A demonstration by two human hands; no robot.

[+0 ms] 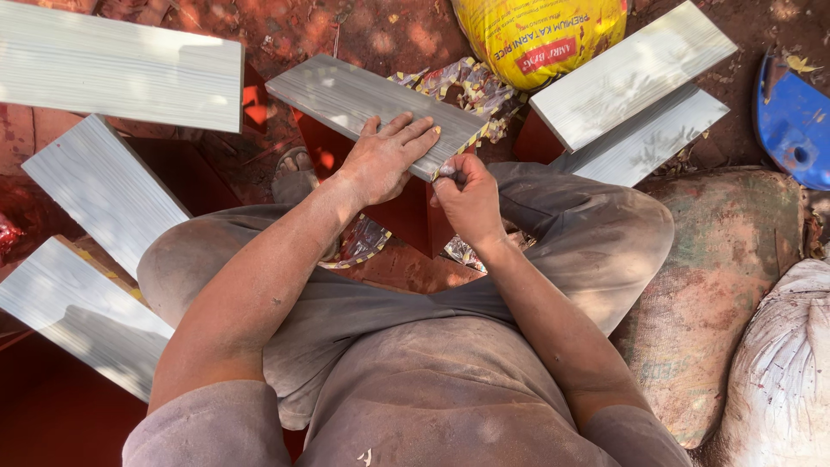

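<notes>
At frame centre, the left hand (385, 160) lies flat, fingers spread, on a grey rectangular red-edged board (346, 97), the right hand (467, 195) pinching its partly peeled protective film strip (443, 172).

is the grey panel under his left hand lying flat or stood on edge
Lying flat: the left hand presses palm-down on the grey panel's broad face, atop a red box.

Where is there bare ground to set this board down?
Bare red dirt shows at the top, between the upper-left board and yellow sack. Crowded around the left hand, right hand and held board: foil scraps and stacked boards press close.
</notes>
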